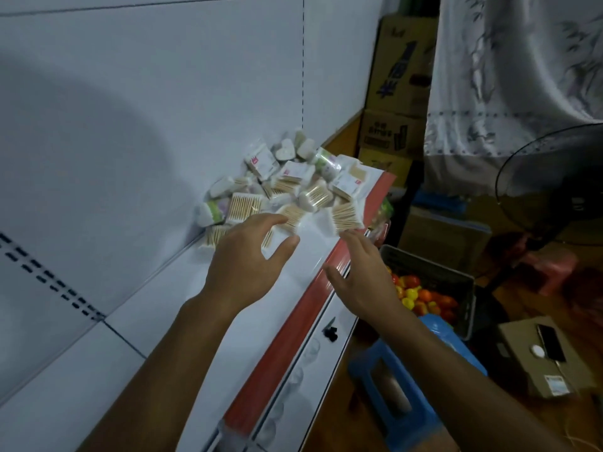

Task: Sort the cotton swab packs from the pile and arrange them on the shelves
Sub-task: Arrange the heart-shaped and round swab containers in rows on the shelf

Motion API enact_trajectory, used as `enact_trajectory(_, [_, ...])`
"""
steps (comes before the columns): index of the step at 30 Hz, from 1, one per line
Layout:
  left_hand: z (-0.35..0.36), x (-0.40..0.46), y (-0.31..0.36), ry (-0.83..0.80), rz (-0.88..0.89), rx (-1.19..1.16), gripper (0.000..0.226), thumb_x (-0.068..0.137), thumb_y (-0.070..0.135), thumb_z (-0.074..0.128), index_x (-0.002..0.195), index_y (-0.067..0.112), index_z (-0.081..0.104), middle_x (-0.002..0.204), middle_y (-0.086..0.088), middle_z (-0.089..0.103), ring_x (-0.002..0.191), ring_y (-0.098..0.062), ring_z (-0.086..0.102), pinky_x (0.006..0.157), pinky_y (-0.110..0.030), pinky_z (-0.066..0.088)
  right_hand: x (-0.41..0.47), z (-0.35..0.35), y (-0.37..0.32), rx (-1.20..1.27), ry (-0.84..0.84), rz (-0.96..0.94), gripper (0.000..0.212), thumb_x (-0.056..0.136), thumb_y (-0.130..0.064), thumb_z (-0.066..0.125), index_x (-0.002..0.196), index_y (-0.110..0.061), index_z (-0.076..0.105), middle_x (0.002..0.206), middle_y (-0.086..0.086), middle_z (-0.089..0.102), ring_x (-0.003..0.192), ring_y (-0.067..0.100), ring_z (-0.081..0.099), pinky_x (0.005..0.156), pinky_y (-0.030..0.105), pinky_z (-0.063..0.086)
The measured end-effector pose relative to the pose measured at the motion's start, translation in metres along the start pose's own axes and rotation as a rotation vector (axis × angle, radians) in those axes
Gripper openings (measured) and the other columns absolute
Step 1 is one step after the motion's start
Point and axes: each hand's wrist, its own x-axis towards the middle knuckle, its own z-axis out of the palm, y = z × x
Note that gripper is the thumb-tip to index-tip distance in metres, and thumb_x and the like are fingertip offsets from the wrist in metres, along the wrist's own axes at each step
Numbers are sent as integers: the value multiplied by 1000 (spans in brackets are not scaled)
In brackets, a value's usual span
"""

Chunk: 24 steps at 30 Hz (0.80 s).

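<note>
Two bare forearms, left hand (248, 256) and right hand (362, 275), no sleeves, rings or watch.

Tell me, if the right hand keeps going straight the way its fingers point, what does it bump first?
Probably the swab pack at the pile's near edge by the shelf's red strip. The right hand points up at it, fingertips just short of it, though depth is hard to judge here.
</note>
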Motion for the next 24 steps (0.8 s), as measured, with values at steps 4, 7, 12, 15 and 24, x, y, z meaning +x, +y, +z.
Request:
enact_trajectory(4, [35,39,-6,-11,-52,26,42,91,51,59,126,27,62,131,11,61,119,-6,53,99,-29,45,52,0,47,-91,-49,-76,54,92,-21,64,142,-14,45,147,2,44,136,25,39,109,40,36])
enact_trajectory(7, [62,64,1,2,-123,63,38,92,45,61,127,30,61,133,13,59,115,-2,50,94,-24,40,93,0,78,-176,-69,-225,51,84,-10,64,133,-11,53,140,7,52,130,31,45,106,45,41])
enact_trajectory(12, [89,101,15,42,-175,99,35,93,41,62,126,28,62,129,13,61,113,0,51,94,-23,41,144,7,104,-286,-213,-368,52,85,-24,56,136,-14,51,146,6,47,138,30,35,111,48,36])
enact_trajectory(15, [99,111,13,57,-223,98,36,92,40,63,126,28,62,127,14,61,113,-2,53,93,-23,40,160,14,115,-331,-202,-419,39,86,-26,58,123,-15,58,133,6,55,128,33,43,99,48,45])
enact_trajectory(24, [104,129,4,87,-316,-31,30,99,28,56,128,23,58,120,14,61,107,-1,56,82,-9,38,182,5,105,302,-100,-323,18,101,-26,51,112,-19,63,103,-1,62,91,14,54,73,30,43])
